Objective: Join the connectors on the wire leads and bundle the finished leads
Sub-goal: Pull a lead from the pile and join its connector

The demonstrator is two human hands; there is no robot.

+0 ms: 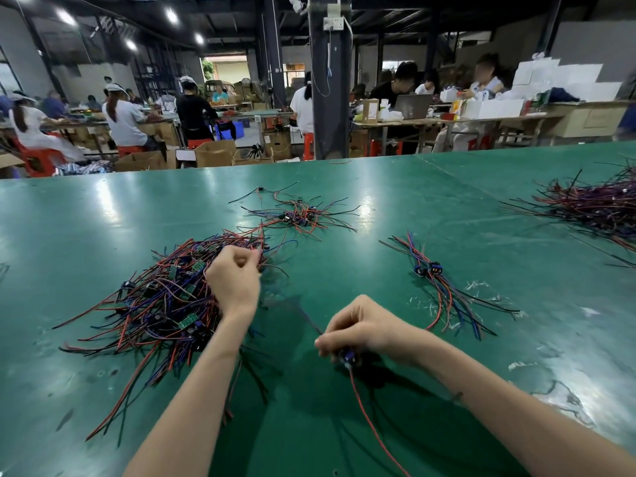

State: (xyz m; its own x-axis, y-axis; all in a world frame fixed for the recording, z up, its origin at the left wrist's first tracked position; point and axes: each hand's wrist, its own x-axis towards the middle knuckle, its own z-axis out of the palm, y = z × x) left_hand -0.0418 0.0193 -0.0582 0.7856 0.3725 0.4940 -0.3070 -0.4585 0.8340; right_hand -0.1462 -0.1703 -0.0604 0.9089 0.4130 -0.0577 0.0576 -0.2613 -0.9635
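Wire lead (365,409), a red one at 6 o'clock on the green table (103,218), runs from its blue connector (345,357), pinched in the right hand (361,332), down toward 5 o'clock, connector end pointing away. At 9 o'clock the left hand (234,280) curls over the loose heap (155,304); whether it grips a strand I cannot tell. At 3 o'clock a few joined leads (444,294) lie unbundled. Farther off, a scatter (299,215) at 12 and another heap (599,208) at 2 wait. Early going, I'd judge.
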